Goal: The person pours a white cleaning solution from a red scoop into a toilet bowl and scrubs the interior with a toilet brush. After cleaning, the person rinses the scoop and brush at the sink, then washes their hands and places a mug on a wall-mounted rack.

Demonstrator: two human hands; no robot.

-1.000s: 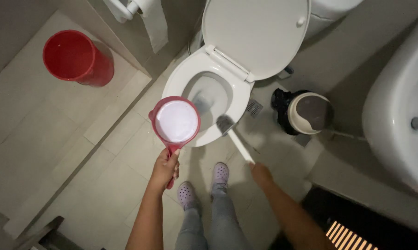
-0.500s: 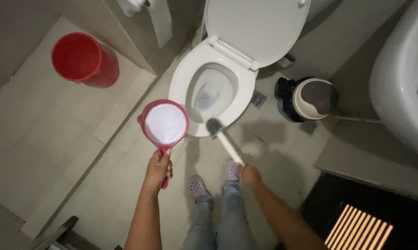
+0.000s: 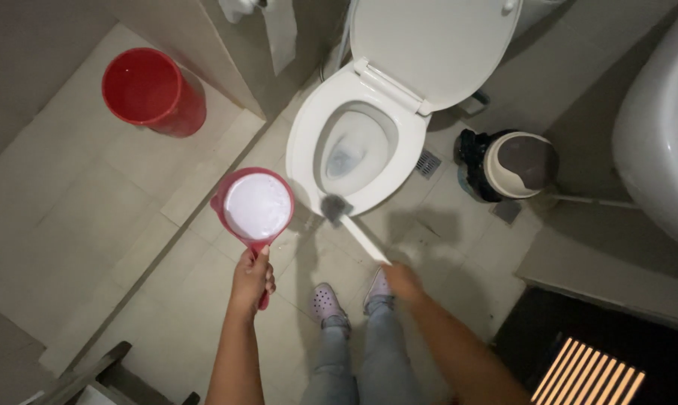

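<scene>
Head view: left hand [image 3: 252,279] grips red dipper [image 3: 253,207]; blurred right hand [image 3: 403,279] grips toilet brush [image 3: 351,223], handle end hidden.

Bathroom floor of pale tiles [image 3: 91,217], with the things set on it.

A red bucket [image 3: 155,91] is stood at the upper left, a white toilet [image 3: 309,154] at the middle, a small lidded bin [image 3: 515,165] to its right, beside a floor drain [image 3: 427,163]. Two feet in pale clogs [image 3: 327,302] are planted below; a dark mat [image 3: 579,352] is laid at lower right.
</scene>
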